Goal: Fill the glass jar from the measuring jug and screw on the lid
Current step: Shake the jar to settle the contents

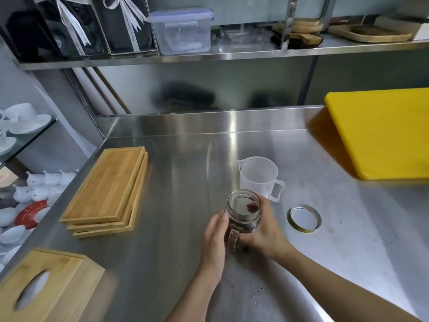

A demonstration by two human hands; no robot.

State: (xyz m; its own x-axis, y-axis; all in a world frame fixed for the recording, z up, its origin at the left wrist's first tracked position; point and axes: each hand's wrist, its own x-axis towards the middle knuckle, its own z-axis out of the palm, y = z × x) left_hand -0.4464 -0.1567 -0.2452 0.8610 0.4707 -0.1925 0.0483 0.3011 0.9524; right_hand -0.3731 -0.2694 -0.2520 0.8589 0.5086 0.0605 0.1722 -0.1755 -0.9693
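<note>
You are cradling the glass jar [243, 213] between both hands, standing on the worktop [185, 182] with its mouth open and its glass handle turned towards you. Your right hand [264, 231] is wrapping the far side of the jar, fingers closed around the glass; your left hand [214, 238] is lying flat against the near side, fingers together and pressing rather than gripping. Dark material is sitting in the lower part of the jar, so the filling looks done or close to it, though the level is hard to read through the glass.

The measuring jug [260, 177] is standing upright just beyond your right hand, looking empty, spout pointing away to the left. The lid [304, 218] is lying flat on the worktop just to the right of your right hand, clear of everything.

For the capping step, keep the left hand steadying the jar, free the right, and bring the lid down level on the mouth before turning, so the thread is catching evenly.

Dark crumbs are lying scattered on the worktop below your wrists; grains on the rim could be fouling the thread, so check it. Nothing is blocking the reach to the lid. The stacked wooden trays [106, 189] are lying well to the left of your left hand, the yellow board [380, 133] well beyond your right.
</note>
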